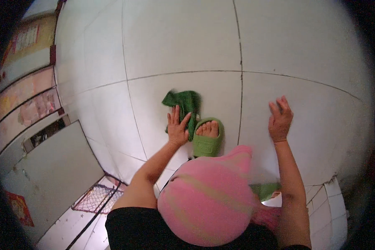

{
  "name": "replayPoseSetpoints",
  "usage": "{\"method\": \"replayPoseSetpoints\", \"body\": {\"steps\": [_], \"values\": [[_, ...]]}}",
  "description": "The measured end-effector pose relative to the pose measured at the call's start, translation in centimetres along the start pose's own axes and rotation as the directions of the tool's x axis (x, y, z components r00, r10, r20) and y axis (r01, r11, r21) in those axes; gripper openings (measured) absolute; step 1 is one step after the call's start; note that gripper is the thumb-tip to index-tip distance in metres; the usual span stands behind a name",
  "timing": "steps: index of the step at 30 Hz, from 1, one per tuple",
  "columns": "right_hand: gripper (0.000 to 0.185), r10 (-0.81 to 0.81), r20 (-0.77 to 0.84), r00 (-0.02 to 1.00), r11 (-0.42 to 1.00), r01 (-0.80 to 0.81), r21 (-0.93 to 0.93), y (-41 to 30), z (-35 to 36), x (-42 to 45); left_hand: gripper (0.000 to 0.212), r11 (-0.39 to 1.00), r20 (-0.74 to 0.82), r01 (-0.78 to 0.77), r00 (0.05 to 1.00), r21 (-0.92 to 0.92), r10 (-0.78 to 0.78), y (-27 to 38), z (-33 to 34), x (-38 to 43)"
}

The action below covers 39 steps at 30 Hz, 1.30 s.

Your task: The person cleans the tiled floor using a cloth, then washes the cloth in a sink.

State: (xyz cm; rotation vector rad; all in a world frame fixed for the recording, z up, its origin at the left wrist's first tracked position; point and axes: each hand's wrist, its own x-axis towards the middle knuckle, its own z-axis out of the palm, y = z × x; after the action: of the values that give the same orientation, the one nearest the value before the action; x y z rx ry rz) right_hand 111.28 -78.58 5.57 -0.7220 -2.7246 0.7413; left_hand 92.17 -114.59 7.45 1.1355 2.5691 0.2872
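My left hand [177, 128] lies on a crumpled green cloth [187, 100] on the floor, its fingers spread and its palm down. Part of the cloth is hidden beneath the hand. Just to the right of the cloth is a foot in a light green slide slipper [207, 145]. My right hand [280, 120] is out to the right over the pale tiles, with nothing visible in it. Its fingers are slightly bent and apart. Between my forearms a rounded pink fabric with pale stripes [206, 200] fills the lower middle of the view.
Large pale floor tiles [181, 40] with dark joints stretch ahead. Along the left stand a pale cabinet-like panel [50, 168] and shelf-like surfaces [37, 109]. A mesh basket or rack [95, 198] is at lower left. A second green slipper [264, 190] shows partly; a tiled ledge [336, 203] stands at lower right.
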Motion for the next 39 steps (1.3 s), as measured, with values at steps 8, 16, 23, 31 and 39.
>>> {"method": "replayPoseSetpoints", "body": {"steps": [8,16,23,31,39], "values": [[0.047,-0.021,-0.029,0.999,0.998,0.023,0.058,0.0,-0.6,0.5,0.063,0.982,-0.39,0.185,0.907,0.029,-0.159,0.9,-2.2,23.2],[0.046,0.284,-0.305,0.909,0.954,-0.237,0.182,0.1,-0.1,1.2,0.067,0.868,0.038,-0.486,0.87,-0.101,0.492,20.6,1.7,24.9],[0.062,0.117,0.153,0.981,0.99,-0.128,0.066,-5.8,3.3,0.1,0.077,0.375,-0.199,-0.279,0.95,-0.884,0.239,15.3,5.5,11.4],[0.057,-0.062,-0.009,0.998,0.966,0.058,-0.252,7.1,-4.0,7.6,0.059,0.729,-0.182,-0.297,0.955,-0.616,0.236,17.0,-2.6,12.8],[0.046,0.436,-0.449,0.78,0.639,-0.62,-0.456,30.7,-17.8,-5.2,0.047,0.657,0.082,-0.16,0.943,-0.737,0.323,22.2,-3.0,12.0]]}}
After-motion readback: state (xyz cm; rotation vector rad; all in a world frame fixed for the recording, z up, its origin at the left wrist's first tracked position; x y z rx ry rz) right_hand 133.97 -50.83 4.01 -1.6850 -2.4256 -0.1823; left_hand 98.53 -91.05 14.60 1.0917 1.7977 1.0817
